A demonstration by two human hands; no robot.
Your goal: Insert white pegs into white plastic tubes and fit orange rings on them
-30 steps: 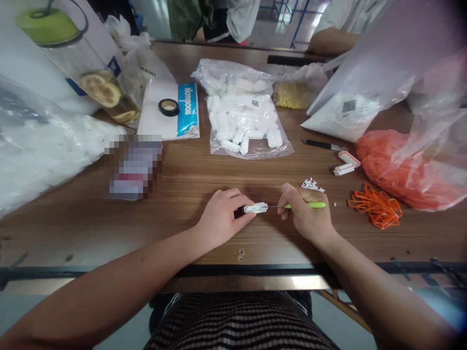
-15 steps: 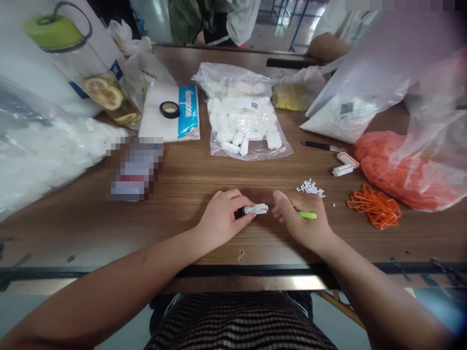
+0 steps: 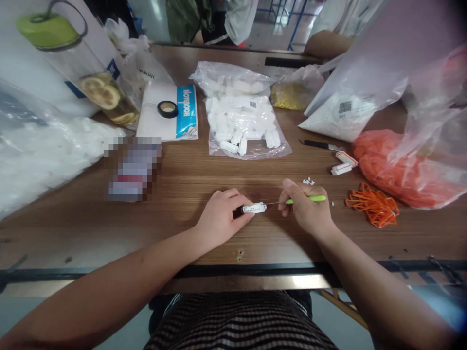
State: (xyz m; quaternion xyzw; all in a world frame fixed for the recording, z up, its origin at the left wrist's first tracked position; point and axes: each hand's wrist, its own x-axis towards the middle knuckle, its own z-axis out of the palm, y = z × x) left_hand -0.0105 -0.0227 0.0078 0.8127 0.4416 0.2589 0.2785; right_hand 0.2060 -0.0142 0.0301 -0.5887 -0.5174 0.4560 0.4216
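Between the thumb and fingers of my left hand is a white plastic connector housing with rows of small holes, its right end sticking out. My right hand is closed around the green handle of a thin-shafted tool that looks like a pick. The thin metal shaft points left, its tip at or close to the housing's right end; whether it touches I cannot tell. Just beyond my right hand lie small white plugs, partly hidden by that hand. Orange plastic frames are heaped to its right.
A clear bag of white housings lies beyond my hands. At left are a phone, a notebook with a tape roll, and a bottle. At right are a black-handled knife, two white housings and an orange-filled bag.
My right hand has moved slightly right and up, so the tool's thin shaft now shows and more plugs are covered. The housing has turned slightly in my left hand.
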